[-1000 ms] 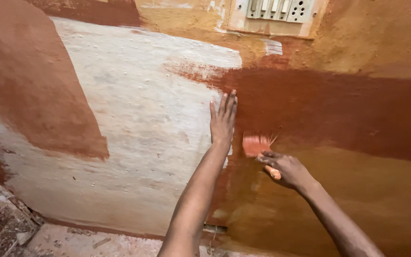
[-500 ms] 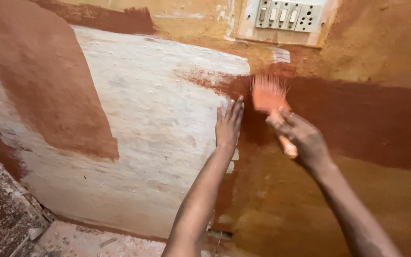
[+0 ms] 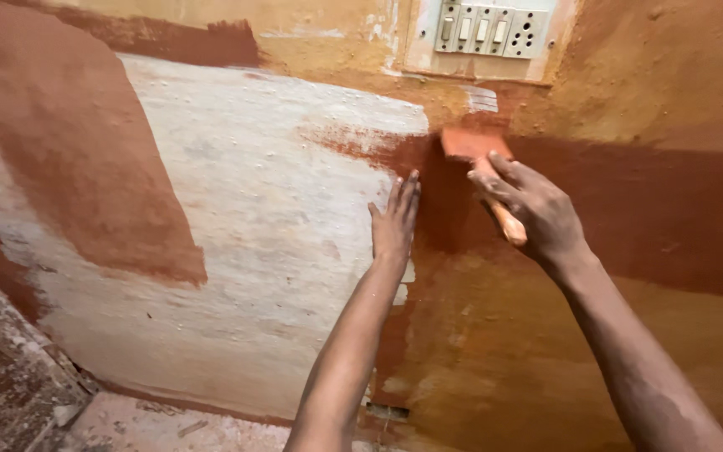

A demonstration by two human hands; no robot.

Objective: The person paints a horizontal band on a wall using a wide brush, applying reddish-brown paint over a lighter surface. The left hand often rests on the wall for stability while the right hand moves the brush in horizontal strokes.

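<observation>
Currently: right hand (image 3: 537, 213) fingers clenched on paintbrush (image 3: 480, 163); left hand (image 3: 395, 222) flat, fingers together, on wall (image 3: 253, 209).
Risk: bristles above the knuckles could smear the switch panel (image 3: 489, 29); left fingertips touch wet red-brown paint.

Two hands showed: the left hand (image 3: 395, 224) and the right hand (image 3: 531, 209). There was one paintbrush (image 3: 479, 159) at centre and one switch panel (image 3: 494, 29) at upper right.

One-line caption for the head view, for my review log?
Right hand sweeps a paint-loaded brush across the wall below a switch panel; left hand lies flat on the white patch.
</observation>
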